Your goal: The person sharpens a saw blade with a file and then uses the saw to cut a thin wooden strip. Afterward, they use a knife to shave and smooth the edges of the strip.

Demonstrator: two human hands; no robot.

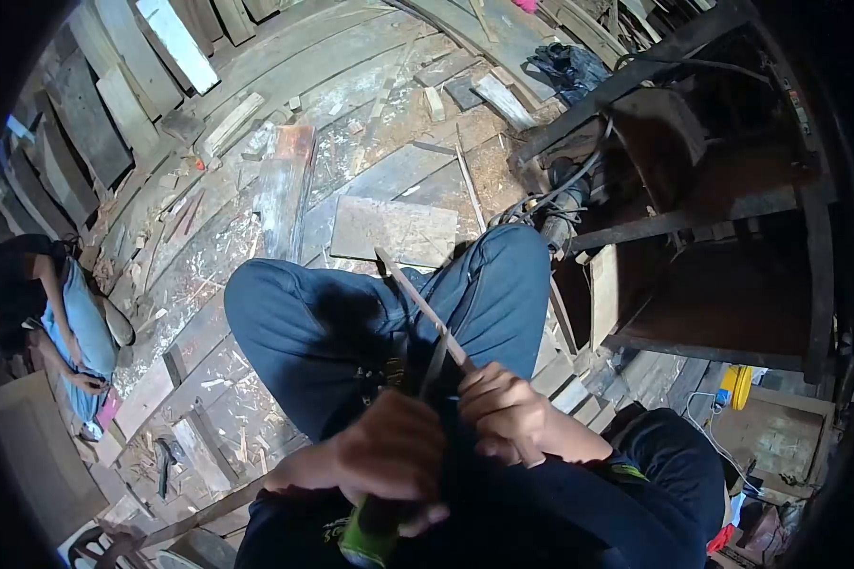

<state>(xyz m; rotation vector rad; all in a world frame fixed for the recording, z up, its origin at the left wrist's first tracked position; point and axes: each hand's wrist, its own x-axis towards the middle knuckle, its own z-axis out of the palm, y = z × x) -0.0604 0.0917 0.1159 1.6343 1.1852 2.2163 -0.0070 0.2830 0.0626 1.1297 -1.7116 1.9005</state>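
My left hand [394, 450] is closed around a tool with a green handle [368, 533]; a narrow dark blade [434, 368] rises from the fist. In my right hand [505, 410] is a long thin wooden stick [417, 299], slanting up and left over my lap, its lower end showing below the fingers. Blade and stick lie close together near the right fingertips; whether they touch is hard to tell. Beyond my knees a flat board [395, 229] rests on the floor.
Shavings and offcuts litter the plank floor [199, 327]. A co-worker [52, 313] sits at the left, near leaning boards [85, 114]. A dark open cabinet frame [712, 218] with cables stands at the right. A yellow object [738, 387] lies lower right, beside another person's dark-clothed leg [674, 460].
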